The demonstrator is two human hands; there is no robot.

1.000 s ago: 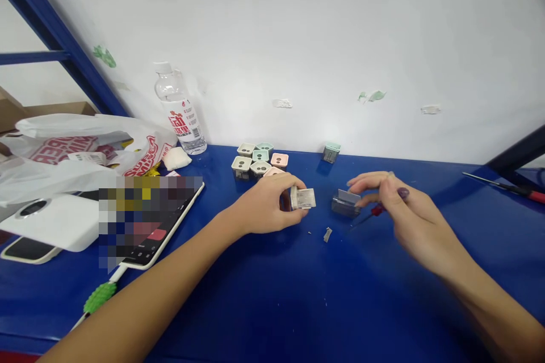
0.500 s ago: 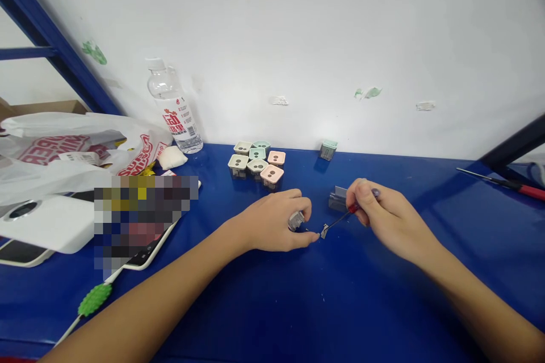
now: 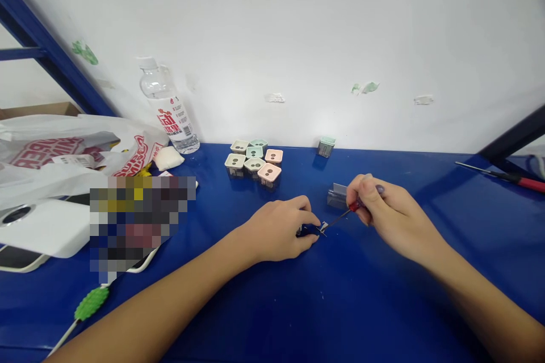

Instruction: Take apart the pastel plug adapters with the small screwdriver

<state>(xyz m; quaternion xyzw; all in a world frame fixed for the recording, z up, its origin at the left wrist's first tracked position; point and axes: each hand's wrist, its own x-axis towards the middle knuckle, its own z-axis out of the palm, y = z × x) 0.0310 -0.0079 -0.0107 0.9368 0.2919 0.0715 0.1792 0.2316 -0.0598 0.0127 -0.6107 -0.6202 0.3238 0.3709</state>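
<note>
My right hand (image 3: pixel 383 207) grips a small screwdriver (image 3: pixel 354 206) with a red and purple handle; its thin shaft points down left to a small pale metallic piece (image 3: pixel 324 227) on the blue table (image 3: pixel 340 306). My left hand (image 3: pixel 283 229) is curled at that piece, thumb and forefinger tips beside it. A dark object shows partly beneath the left fingers, too hidden to name. A clear plastic part (image 3: pixel 336 195) stands just left of the right hand's fingers.
Several pastel-topped sharpeners (image 3: pixel 269 173) are grouped near the wall, with one green-topped sharpener (image 3: pixel 326 146) apart. A bottle (image 3: pixel 170 108), plastic bags (image 3: pixel 76 142) and a white phone (image 3: pixel 46 226) are at left. Another screwdriver (image 3: pixel 506 177) lies at far right.
The left forefinger has come down toward the thumb at the small metallic piece. The grey block formerly visible in the left hand is now mostly hidden. The view has shifted slightly.
</note>
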